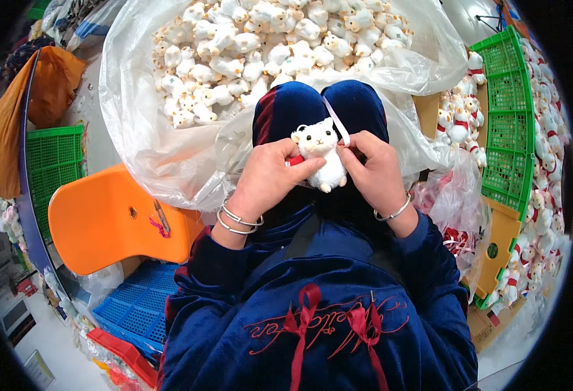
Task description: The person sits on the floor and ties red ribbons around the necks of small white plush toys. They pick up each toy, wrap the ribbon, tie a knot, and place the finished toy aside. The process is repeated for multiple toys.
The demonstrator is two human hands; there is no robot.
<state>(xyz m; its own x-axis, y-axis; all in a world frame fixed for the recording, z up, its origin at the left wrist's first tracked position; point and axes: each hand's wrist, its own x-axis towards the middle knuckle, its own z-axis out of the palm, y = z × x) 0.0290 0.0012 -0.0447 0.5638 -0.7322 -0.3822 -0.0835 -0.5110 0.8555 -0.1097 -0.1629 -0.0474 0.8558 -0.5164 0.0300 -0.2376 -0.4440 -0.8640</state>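
Two hands pinch one fluffy white toy [321, 151] over the lap: the left hand [268, 177] curls its fingers round the soft side, the right hand [371, 171] grips a pale ribbon [337, 121] at the neck. Beyond, a crinkly clear bag [169, 156] brims with matching plush; green mesh crate [508, 117] right, smooth orange seat [104, 221] left.

White plush toy [321, 151] w/ red ribbon [295, 159] showing. Navy velvet top [312, 313] wearing red embroidery; chair [114, 218] glowing orange, crates [505, 117] showing green.
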